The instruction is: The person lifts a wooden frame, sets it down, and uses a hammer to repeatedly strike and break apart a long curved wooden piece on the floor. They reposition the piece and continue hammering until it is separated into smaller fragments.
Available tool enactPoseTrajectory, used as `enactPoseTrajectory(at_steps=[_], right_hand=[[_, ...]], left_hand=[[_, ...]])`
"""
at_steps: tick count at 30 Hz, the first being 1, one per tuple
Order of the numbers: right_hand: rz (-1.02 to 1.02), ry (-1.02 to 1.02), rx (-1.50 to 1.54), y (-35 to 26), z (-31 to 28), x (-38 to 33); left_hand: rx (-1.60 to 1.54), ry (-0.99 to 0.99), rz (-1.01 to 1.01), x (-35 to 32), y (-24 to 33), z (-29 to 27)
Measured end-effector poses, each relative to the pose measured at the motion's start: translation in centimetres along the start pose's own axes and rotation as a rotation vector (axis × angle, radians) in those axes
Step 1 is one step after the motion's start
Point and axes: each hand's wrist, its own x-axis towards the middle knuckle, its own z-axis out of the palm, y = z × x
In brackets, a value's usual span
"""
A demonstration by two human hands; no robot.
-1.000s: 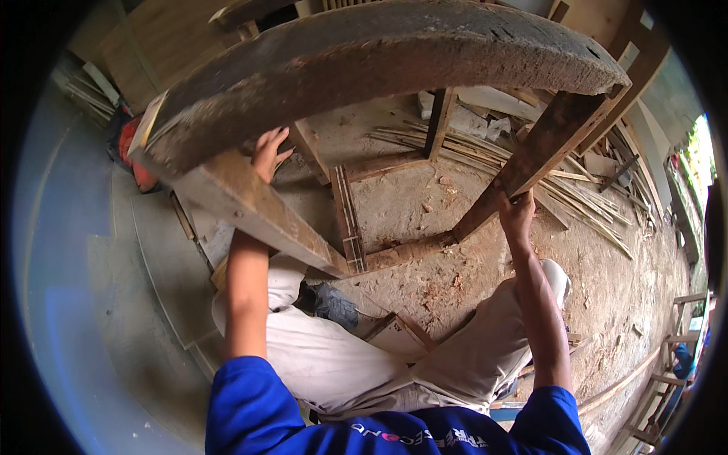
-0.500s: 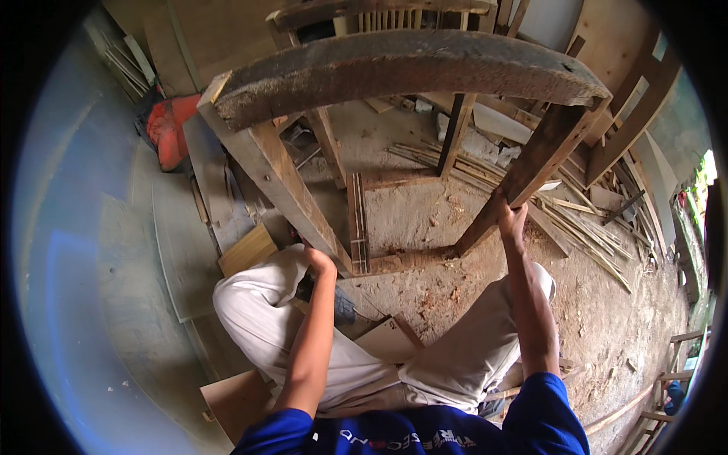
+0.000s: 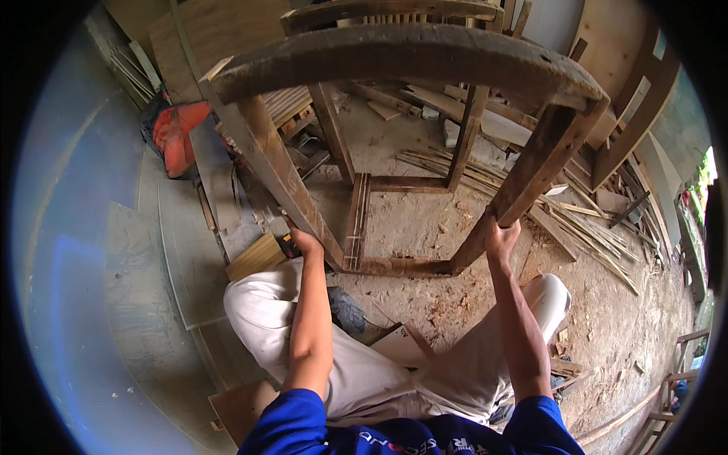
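A worn brown wooden frame (image 3: 413, 57), box-like with thick legs, stands before me. A heavy beam runs across its near top, and rails join the legs near the floor. Low on the near left leg (image 3: 284, 171), my left hand (image 3: 305, 240) is closed around the wood, some fingers hidden behind it. My right hand (image 3: 502, 236) grips the near right leg (image 3: 535, 163) at about the same height. The lower near rail (image 3: 402, 266) lies between my hands, just beyond my knees.
Thin wooden strips (image 3: 584, 235) lie in a pile on the right. Boards (image 3: 637, 114) lean at the back right. A red and black bag-like bundle (image 3: 176, 136) sits at the left by the bluish wall (image 3: 83, 250). Shavings are scattered over the floor (image 3: 425, 227). A light wood block (image 3: 254, 255) lies beside my left knee.
My left hand has shifted up and left on its leg, while my right hand is lower on the other. The frame has tilted slightly, and its lower rails show more fully.
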Motion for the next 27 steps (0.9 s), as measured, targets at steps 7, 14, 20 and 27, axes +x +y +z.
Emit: enactPoseTrajectory(at_steps=[7, 14, 20, 27], right_hand=[[-0.007, 0.069, -0.013, -2.2, 2.4, 1.2], [0.123, 0.088, -0.019, -3.4, 5.3, -1.8], [0.088, 0.054, -0.037, -2.7, 6.6, -5.0], [-0.008, -0.047, -0.155, -2.0, 6.0, -6.7]], left_hand=[[0.069, -0.115, -0.047, 1.8, 2.4, 1.8], [0.039, -0.115, -0.015, 7.1, 2.3, 2.7], [-0.027, -0.204, -0.040, 10.1, 0.7, -1.4], [0.098, -0.066, 0.005, 9.9, 1.1, -2.9]])
